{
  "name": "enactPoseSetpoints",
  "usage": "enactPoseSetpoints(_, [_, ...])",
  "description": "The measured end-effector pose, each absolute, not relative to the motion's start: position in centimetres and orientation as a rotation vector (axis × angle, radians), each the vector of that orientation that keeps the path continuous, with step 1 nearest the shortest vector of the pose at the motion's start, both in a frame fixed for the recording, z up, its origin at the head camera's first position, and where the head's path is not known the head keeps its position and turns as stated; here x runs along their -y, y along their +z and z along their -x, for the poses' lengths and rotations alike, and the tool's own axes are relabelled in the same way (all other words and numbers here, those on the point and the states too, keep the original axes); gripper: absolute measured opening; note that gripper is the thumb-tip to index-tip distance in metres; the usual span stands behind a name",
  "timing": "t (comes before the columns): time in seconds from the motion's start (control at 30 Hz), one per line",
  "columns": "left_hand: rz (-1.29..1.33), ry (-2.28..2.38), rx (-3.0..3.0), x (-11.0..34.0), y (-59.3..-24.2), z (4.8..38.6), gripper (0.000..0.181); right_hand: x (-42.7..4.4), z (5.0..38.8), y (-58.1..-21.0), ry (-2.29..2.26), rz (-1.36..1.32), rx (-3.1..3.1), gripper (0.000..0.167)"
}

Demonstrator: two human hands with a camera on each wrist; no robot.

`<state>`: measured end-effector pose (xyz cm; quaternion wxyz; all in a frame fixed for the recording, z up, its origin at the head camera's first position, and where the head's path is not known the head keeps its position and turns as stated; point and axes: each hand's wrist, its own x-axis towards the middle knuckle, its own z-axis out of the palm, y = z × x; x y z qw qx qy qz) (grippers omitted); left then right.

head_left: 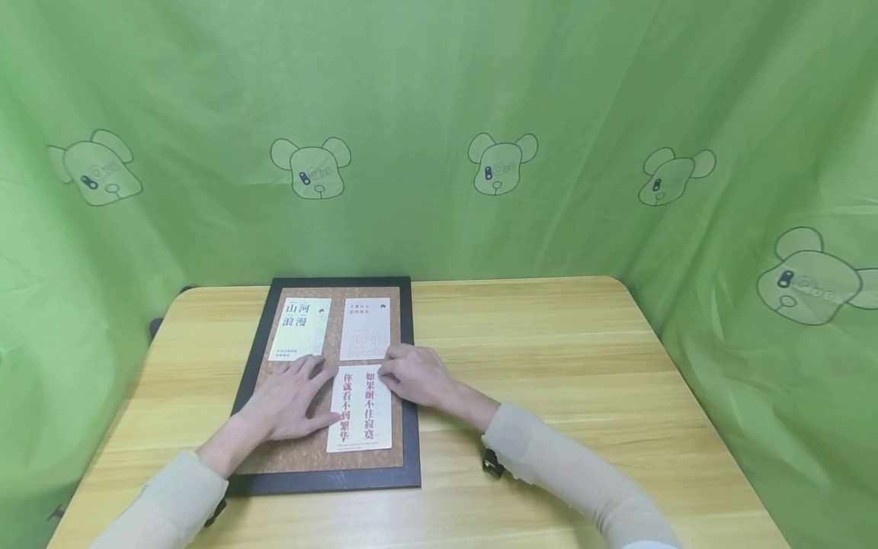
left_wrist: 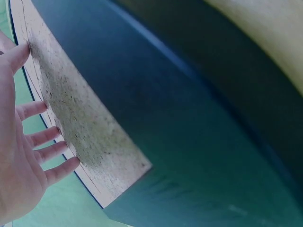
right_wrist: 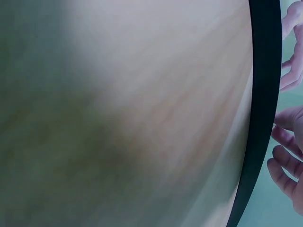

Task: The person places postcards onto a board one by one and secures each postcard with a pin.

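A black-framed corkboard (head_left: 377,458) lies flat on the table, slightly left of centre. On its lower right part is a white card (head_left: 360,415) with two columns of red characters. My left hand (head_left: 291,398) spreads over the cork, its thumb at this card's left edge and a forefinger near its upper left corner. In the left wrist view the left fingers (left_wrist: 61,170) look extended against the board. At the card's upper right corner my right hand (head_left: 416,376) has curled fingers, thumb and forefinger pinching the edge. The right wrist view shows thumb and forefinger (right_wrist: 288,118) close together.
Two more cards lie on the board's upper half: a pale one with dark characters (head_left: 298,332) at left and one with faint pink print (head_left: 365,328) at right. The wooden table (head_left: 549,366) extends to the right. Green curtains (head_left: 439,91) hang behind and at both sides.
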<state>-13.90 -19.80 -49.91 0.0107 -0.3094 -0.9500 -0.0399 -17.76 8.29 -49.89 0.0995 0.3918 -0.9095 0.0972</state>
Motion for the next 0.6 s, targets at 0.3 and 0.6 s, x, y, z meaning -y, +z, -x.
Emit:
enactPoseSetpoints(0.3, [0.958, -0.126, 2.969, 19.78, -50.09, 13.99, 0.087, -8.14, 17.81, -50.04, 0.267, -1.19, 2.701, 0.01])
enactPoseSetpoints(0.6, [0.954, -0.113, 2.97, 19.75, -50.16, 14.05, 0.089, -8.07, 17.82, -49.93, 0.266, -1.189, 2.725, 0.011])
